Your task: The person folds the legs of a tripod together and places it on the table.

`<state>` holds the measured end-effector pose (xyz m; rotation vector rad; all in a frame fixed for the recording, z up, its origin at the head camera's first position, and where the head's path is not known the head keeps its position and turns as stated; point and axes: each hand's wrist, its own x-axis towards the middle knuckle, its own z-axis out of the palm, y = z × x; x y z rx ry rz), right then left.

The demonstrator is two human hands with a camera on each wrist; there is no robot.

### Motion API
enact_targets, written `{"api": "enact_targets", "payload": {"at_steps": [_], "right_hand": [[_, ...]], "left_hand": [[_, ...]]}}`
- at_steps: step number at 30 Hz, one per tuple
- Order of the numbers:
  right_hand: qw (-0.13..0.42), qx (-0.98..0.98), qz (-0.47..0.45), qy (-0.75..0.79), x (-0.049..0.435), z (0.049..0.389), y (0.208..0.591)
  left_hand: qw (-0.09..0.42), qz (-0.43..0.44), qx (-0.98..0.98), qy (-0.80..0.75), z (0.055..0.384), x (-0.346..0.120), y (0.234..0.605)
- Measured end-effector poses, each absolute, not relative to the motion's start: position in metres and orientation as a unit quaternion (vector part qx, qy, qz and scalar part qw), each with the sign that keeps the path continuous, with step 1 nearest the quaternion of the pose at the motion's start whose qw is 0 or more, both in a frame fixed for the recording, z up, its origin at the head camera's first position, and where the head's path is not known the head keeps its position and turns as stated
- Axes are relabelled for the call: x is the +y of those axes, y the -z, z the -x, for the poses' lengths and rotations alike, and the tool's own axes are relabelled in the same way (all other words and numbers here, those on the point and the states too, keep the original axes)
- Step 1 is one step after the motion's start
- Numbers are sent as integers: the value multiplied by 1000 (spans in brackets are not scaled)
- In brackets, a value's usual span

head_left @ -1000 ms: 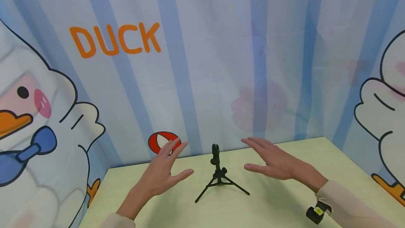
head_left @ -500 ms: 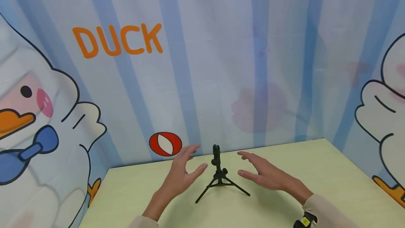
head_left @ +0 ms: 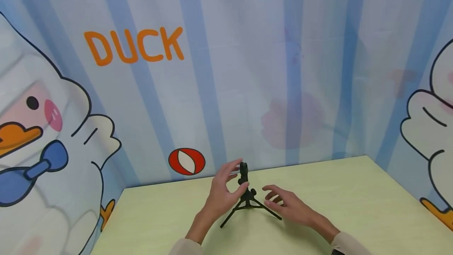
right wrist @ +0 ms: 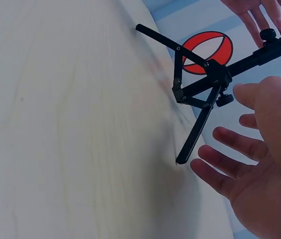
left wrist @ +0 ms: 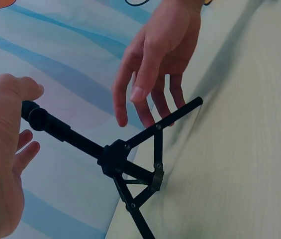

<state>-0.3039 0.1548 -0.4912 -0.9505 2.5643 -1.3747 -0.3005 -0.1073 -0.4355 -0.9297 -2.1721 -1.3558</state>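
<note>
A small black tripod stand (head_left: 247,196) stands upright on the table, its legs spread and knobs on its column. My left hand (head_left: 220,195) is at its upper column from the left, thumb in front and fingers behind, loosely bent. In the left wrist view the tripod's top end (left wrist: 31,110) lies between thumb and fingers; contact cannot be made out. To the right, my right hand (head_left: 291,208) hovers by the right leg, fingers relaxed. The right wrist view has its fingers (right wrist: 230,164) apart from the tripod's leg (right wrist: 197,129).
The pale yellow table (head_left: 159,211) reaches back to a blue striped cloth backdrop (head_left: 240,70) with printed ducks, the word DUCK and a red oval (head_left: 175,162). Cloth also closes in the left and right sides.
Both hands have moved inward toward the tripod from either side. The left has come up to its column; the right has moved in and lower. The tripod has stayed in place.
</note>
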Motion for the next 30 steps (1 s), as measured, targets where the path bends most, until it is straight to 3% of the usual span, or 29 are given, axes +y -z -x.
{"api": "enact_targets", "payload": {"at_steps": [6,17,23,30], "right_hand": [[39,826,311,468,148,304,495],[67,809,308,496,142,308,501],[112,797,308,507,141,313,498],[221,759,292,538,148,321,494]], "left_hand": [[230,347,-756,505,306,-100,436],[223,342,-749,522,308,-95,438],[210,341,-759,514,308,-98,436],[196,343,-779,487,307,-99,435]]}}
